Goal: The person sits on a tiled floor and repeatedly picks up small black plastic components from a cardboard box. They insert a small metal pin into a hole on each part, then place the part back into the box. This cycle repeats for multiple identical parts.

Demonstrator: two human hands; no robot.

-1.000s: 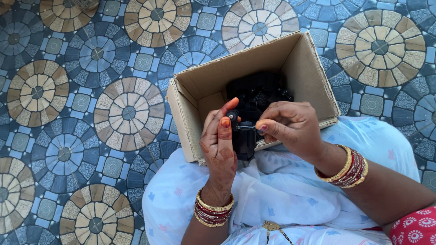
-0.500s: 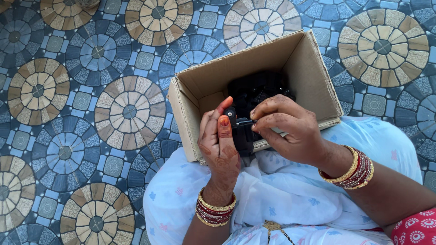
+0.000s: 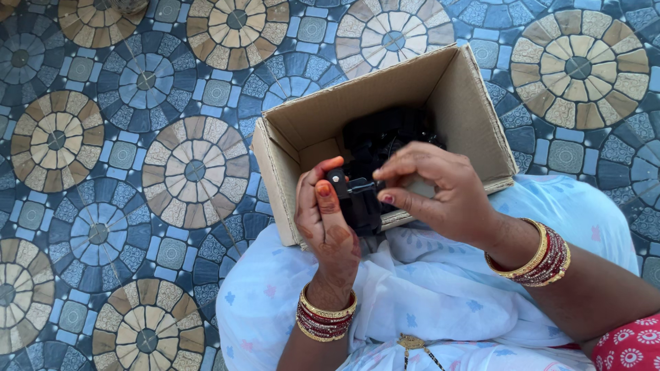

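Head view: two hands' fingers (image 3: pixel 323 199) pinching one black part (image 3: pixel 361 203), one cardboard box (image 3: pixel 474 117) behind.

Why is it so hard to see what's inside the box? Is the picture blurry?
Head view: the picture is sharp, with the floor tiles crisp and evenly lit. The cardboard box shades its own inside, so the black pieces there blend into one dark lump. The small black part held by the left hand and right hand shows little detail. No glare.
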